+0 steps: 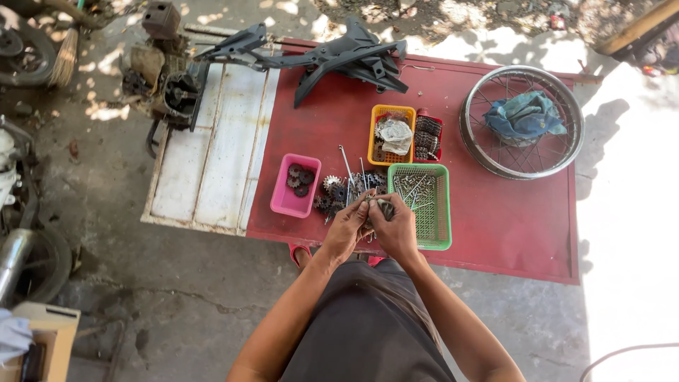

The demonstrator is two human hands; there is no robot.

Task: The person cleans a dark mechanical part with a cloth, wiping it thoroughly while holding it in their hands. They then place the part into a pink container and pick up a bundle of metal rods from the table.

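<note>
Both hands meet over the red table [495,233]: left hand [346,228] and right hand [397,228] pinch a small metal part [382,207] beside the green basket [444,212], sorting hardware by the look; next calls for picking its tray

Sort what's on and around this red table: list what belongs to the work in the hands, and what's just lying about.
In hand:
left hand and right hand, together on a small metal part
green basket of spokes or bolts
loose gears
pink tray of gears

Lying about:
wheel rim with blue rag
black plastic frame
yellow basket
engine parts
</note>
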